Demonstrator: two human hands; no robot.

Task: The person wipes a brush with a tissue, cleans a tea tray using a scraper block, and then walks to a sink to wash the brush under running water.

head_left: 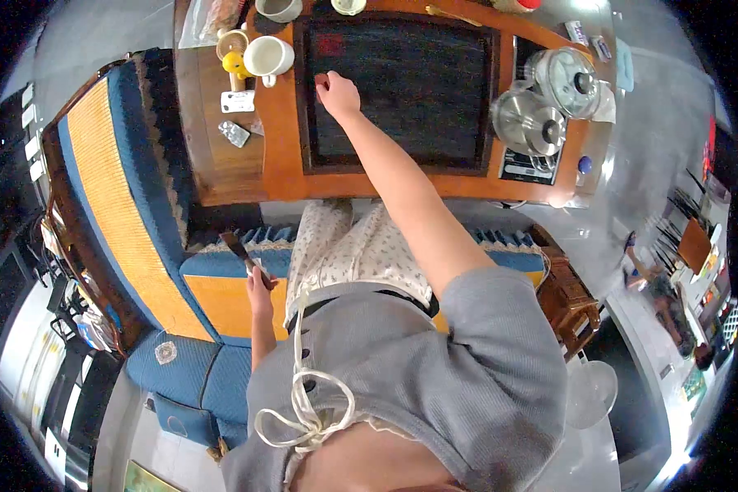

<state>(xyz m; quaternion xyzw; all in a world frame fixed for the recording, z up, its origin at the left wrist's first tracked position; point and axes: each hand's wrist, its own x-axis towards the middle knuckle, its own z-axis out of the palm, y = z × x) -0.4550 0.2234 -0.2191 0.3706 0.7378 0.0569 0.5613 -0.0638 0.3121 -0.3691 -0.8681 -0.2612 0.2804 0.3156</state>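
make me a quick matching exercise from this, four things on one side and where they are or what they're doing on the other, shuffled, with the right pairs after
Column one
1. left hand
2. right hand
3. yellow duck
4. lidded pots

Column two
A. near the right end of the table
B. wrapped around a long dark object
C. just left of the white mug
D. at the left part of the dark panel

Right pairs: 1-B, 2-D, 3-C, 4-A
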